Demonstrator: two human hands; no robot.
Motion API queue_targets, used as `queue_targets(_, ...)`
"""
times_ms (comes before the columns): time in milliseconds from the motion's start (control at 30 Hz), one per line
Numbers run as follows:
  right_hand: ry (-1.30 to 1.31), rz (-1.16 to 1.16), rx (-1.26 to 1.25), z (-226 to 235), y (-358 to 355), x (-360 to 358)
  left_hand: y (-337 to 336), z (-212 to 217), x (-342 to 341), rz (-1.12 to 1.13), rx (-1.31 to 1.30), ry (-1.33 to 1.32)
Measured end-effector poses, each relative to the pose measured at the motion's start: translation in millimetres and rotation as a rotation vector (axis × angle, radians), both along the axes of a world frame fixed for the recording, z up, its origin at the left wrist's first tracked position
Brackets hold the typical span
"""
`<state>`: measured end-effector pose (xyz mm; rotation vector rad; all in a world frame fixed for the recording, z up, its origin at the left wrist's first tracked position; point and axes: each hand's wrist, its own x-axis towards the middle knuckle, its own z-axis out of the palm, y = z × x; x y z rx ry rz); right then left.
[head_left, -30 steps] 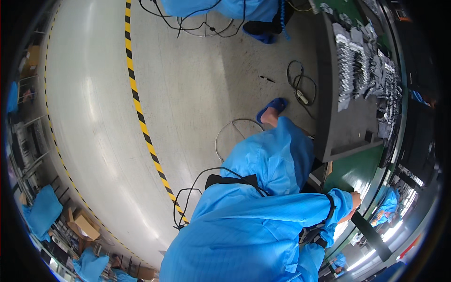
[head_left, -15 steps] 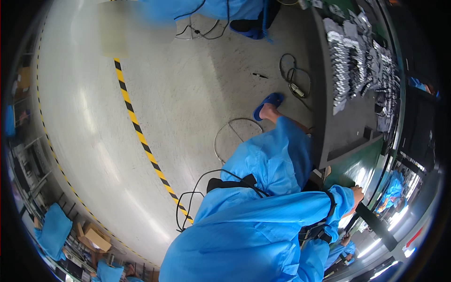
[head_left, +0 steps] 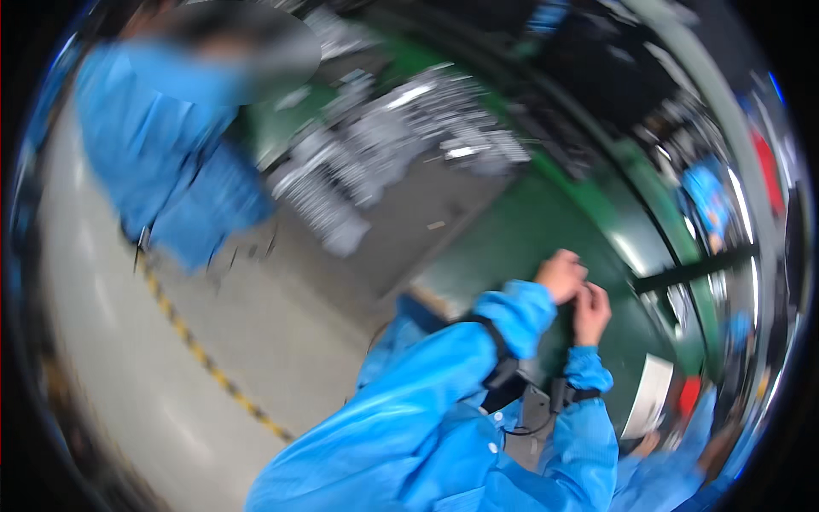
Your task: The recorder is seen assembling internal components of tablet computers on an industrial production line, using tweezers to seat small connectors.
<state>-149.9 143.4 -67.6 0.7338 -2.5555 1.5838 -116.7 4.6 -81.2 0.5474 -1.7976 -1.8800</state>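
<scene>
My left hand (head_left: pixel 560 276) and my right hand (head_left: pixel 590 314) are close together above the green tabletop (head_left: pixel 499 226), their fingertips meeting. The fingers of both are bent and pinched. Whatever sits between them, if anything, is too small and blurred to name. Both my arms are in blue sleeves with dark bands at the wrists. Beyond my left hand, a grey tray (head_left: pixel 399 247) holds rows of silvery metal parts (head_left: pixel 341 175).
A person in blue (head_left: pixel 162 145) is beside the tray at the far left. A white sheet (head_left: pixel 648 397) lies to the right of my hands, near a red object (head_left: pixel 688 397). A dark bar (head_left: pixel 695 269) crosses the table's far side. Striped tape (head_left: pixel 200 358) marks the floor.
The view has swung from the floor toward the table, with motion blur. Both hands now show, fingers together; before, one was mostly hidden. The person in blue and the tray show more fully.
</scene>
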Motion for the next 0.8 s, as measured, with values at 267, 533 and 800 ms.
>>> queue_targets(267, -0.101, -0.031, -0.352, 2.3, -17.1, 9.9, -67.5, -1.2, -0.6, -0.438, 0.655, 0.094)
queue_targets(533, -0.202, 0.021, -0.409, 11.1, -11.3, 11.2, -64.3, 21.4, 8.1, -0.449, 0.617, 0.046)
queue_targets(800, -0.31, 0.036, -0.31, 15.6, -8.6, 18.7, -68.1, 13.5, 4.8, -0.64, 0.549, -0.029)
